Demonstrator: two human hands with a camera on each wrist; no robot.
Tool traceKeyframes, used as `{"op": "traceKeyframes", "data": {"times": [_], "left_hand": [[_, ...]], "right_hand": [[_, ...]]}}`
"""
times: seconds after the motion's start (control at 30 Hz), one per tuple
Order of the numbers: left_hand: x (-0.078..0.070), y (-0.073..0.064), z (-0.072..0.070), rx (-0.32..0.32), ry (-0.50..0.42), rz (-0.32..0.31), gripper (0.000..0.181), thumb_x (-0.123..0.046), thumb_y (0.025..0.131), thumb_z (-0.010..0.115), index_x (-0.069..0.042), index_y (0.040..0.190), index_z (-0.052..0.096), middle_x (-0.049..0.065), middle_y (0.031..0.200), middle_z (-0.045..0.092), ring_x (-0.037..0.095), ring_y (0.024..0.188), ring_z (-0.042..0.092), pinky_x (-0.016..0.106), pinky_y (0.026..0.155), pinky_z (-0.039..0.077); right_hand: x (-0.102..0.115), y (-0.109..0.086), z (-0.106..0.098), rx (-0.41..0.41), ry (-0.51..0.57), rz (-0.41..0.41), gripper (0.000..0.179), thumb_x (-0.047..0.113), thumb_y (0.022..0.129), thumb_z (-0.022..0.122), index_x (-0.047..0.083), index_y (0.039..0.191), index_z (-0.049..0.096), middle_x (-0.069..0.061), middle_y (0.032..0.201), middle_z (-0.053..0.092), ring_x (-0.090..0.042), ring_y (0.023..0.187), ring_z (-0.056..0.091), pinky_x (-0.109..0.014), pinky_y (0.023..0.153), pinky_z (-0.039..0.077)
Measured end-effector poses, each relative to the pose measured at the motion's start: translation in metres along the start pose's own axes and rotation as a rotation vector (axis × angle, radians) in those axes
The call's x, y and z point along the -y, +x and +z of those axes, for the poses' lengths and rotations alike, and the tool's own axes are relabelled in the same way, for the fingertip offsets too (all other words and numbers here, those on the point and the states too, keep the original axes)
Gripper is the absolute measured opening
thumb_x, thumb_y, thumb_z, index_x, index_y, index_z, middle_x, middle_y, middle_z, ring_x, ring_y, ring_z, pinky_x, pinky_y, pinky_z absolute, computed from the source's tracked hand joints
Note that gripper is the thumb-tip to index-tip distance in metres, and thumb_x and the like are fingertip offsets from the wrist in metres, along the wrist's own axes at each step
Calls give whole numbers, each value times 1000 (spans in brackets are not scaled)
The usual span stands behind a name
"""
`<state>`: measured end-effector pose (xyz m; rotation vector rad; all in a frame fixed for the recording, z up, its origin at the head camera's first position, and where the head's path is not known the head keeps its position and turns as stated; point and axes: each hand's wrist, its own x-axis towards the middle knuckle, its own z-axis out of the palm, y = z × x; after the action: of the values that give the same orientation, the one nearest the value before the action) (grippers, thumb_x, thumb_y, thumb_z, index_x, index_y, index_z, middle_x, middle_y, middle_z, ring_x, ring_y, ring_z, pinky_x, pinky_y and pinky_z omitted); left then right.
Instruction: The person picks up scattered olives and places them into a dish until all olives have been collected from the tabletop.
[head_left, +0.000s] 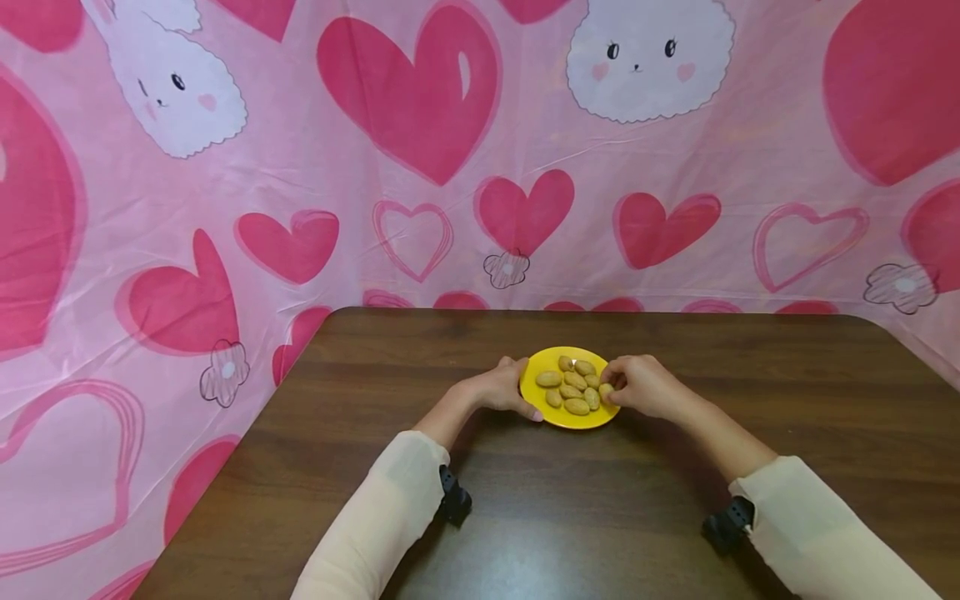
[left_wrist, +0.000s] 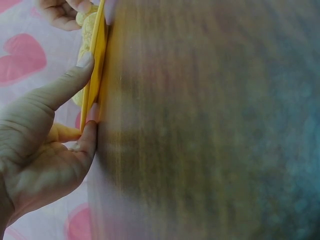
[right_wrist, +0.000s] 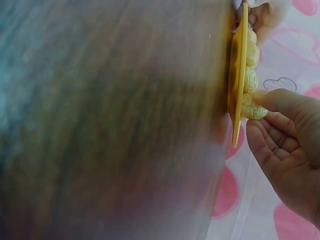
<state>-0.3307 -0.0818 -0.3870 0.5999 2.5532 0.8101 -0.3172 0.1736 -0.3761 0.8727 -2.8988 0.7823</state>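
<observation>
Several tan, oval, wrinkled nut-like pieces lie grouped on a round yellow plate on the table. With my left hand I grip the plate's left rim, the thumb over the top edge and fingertips under it in the left wrist view. My right hand is at the opposite rim. Between its thumb and fingertips it pinches one wrinkled nut-like piece, which sits close over the plate surface in the right wrist view.
The dark brown wooden table reaches back to a pink cloth printed with hearts and animal faces. Black wrist cameras are strapped at the left cuff and the right cuff.
</observation>
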Motion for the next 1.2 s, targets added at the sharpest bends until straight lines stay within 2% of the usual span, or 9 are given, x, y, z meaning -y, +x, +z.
{"op": "traceKeyframes", "data": {"times": [0.67, 1.03, 1.2], "left_hand": [[0, 1, -1, 8, 10, 4, 93, -35, 72, 78, -9, 144, 27, 7, 117, 38, 20, 106, 37, 37, 99, 36], [-3, -2, -2, 13, 22, 14, 90, -35, 72, 78, -8, 142, 29, 5, 113, 38, 19, 105, 35, 37, 96, 38], [-8, -4, 0, -1, 107, -10, 94, -38, 73, 77, -5, 144, 25, 9, 118, 37, 21, 108, 35, 35, 97, 37]], "right_hand": [[-2, -1, -1, 8, 23, 37, 22, 10, 76, 75, -2, 93, 67, -1, 77, 61, -15, 70, 56, -26, 60, 49], [-9, -13, -11, -78, -7, 69, 24, 14, 82, 70, -4, 99, 66, -7, 86, 64, -20, 75, 59, -37, 68, 51], [-15, -25, -15, -128, -40, 76, 32, 16, 83, 69, -4, 107, 63, -16, 99, 60, -26, 81, 57, -43, 72, 50]]}}
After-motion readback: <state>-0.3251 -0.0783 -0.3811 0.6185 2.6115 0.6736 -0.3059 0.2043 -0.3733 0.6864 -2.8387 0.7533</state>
